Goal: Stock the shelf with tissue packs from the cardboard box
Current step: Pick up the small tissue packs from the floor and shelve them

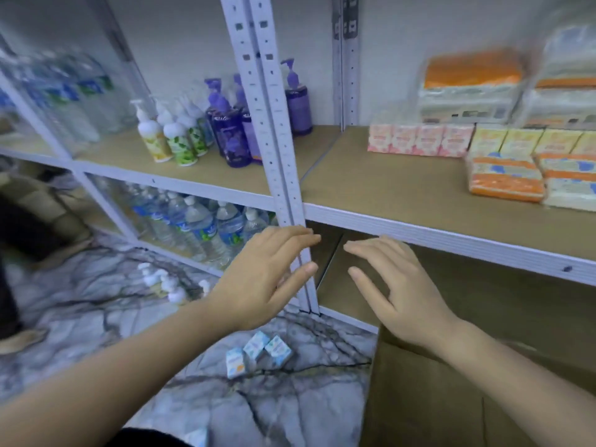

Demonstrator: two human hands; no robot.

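- My left hand (264,275) is spread, fingers relaxed, holding nothing, in front of the shelf post (277,162).
- My right hand (393,291) is spread too, empty, just right of the post, below the shelf (403,188) edge.
- Tissue packs (506,179) lie on the shelf, well right of the post.
- The cardboard box (425,398) stands on the floor, below and right of the post.
- Three small packs (258,351) lie on the floor near the post's foot.
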